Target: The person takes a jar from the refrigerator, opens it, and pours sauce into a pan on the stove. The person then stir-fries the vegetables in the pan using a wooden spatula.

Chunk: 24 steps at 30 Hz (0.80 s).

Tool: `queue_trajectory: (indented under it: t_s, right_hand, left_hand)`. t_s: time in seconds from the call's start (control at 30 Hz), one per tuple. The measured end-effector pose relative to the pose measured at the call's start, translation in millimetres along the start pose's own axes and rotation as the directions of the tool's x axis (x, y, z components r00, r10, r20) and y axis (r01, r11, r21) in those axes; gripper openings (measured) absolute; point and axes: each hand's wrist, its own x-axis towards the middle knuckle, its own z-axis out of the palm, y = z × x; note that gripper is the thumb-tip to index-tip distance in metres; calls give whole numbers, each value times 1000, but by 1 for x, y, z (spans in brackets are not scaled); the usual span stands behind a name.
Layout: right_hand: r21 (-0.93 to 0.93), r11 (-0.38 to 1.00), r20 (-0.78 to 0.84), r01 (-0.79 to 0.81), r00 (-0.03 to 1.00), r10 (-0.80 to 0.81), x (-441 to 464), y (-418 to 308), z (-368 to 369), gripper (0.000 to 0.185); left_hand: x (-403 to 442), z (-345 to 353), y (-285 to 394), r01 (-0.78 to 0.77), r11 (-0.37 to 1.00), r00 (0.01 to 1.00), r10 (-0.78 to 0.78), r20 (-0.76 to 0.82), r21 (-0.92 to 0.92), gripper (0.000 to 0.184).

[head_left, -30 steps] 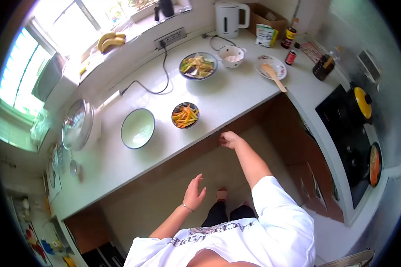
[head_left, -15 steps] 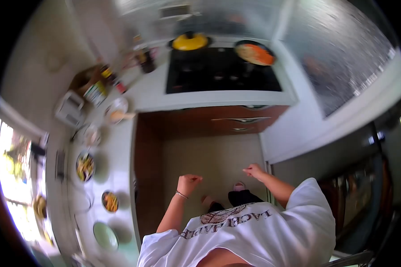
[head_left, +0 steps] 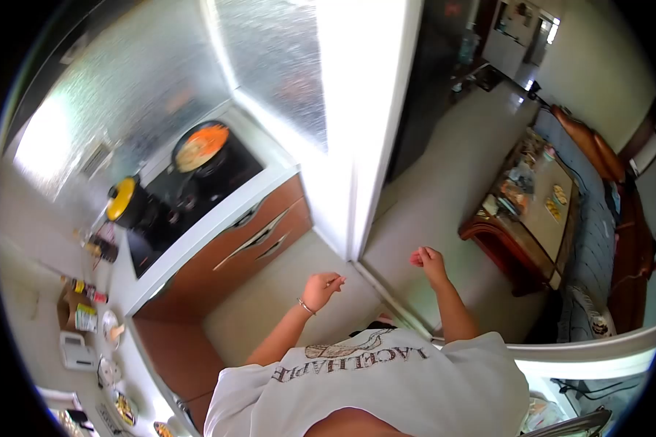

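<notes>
My left hand (head_left: pixel 324 293), with a bracelet on its wrist, hangs in front of my body above the tiled floor. Its fingers are curled in and I see nothing in them. My right hand (head_left: pixel 429 265) is also curled, held over the floor beyond the door track (head_left: pixel 395 297); no object shows in it. Neither hand touches anything. The wooden coffee table (head_left: pixel 481 233) is the furniture closest to my right hand, and the brown drawer cabinet (head_left: pixel 259 233) lies ahead of my left.
A black cooktop (head_left: pixel 197 197) carries a pot with a yellow lid (head_left: pixel 124 200) and a pan of orange and pale food (head_left: pixel 202 148). Bowls and bottles line the left counter (head_left: pixel 135 364). A white door frame (head_left: pixel 357 131) stands ahead. A sofa (head_left: pixel 598 226) is at the right.
My view has turned to the right, from the stove and counter toward the doorway and the room beyond. Both hands stay curled in front of me; the right one is raised slightly higher.
</notes>
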Motion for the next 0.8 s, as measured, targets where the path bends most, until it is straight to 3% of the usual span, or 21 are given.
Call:
queue_trajectory:
  t_s: [0.1, 0.17, 0.3, 0.37, 0.43, 0.5, 0.57, 0.63, 0.73, 0.77, 0.8]
  right_hand:
    - [-21, 998, -99, 65, 993, -67, 27, -14, -74, 27]
    - [-11, 987, -104, 163, 981, -163, 50, -39, -110, 24]
    - [58, 983, -105, 174, 980, -167, 83, -64, -160, 24]
    - [76, 971, -58, 226, 973, -222, 96, -69, -179, 26]
    - [59, 976, -55, 212, 976, -208, 95, -73, -197, 26]
    - [17, 985, -29, 173, 985, -172, 88, -80, -213, 28]
    - [-25, 990, -28, 142, 989, -142, 95, -74, -241, 30]
    - [-100, 990, -126, 104, 985, -117, 102, -62, -277, 32]
    - [-199, 976, -221, 94, 965, -138, 161, -79, -315, 25]
    - [-295, 900, -143, 319, 917, -372, 203, -77, -331, 22]
    - [-130, 956, -86, 264, 957, -276, 245, -83, -345, 23]
  left_hand:
    - [80, 62, 34, -68, 996, 997, 69, 26, -59, 22]
    - [135, 86, 73, -125, 992, 987, 125, 106, -2, 19]
    - [243, 132, 125, -304, 940, 950, 312, 27, -151, 20]
    - [310, 153, 120, -317, 929, 945, 327, 26, -191, 29]
    - [400, 176, 96, -246, 896, 964, 267, 7, -369, 34]
    - [462, 176, 124, -129, 894, 991, 97, -96, -429, 37]
    - [541, 177, 129, -107, 864, 980, 8, -199, -491, 39]
    - [647, 186, 101, -194, 929, 920, 60, -388, -316, 45]
    - [736, 175, 132, -154, 913, 919, -8, -395, -377, 48]
    - [780, 177, 121, -235, 939, 869, 86, -487, -253, 50]
    - [821, 175, 123, -300, 946, 800, 179, -573, -122, 51]
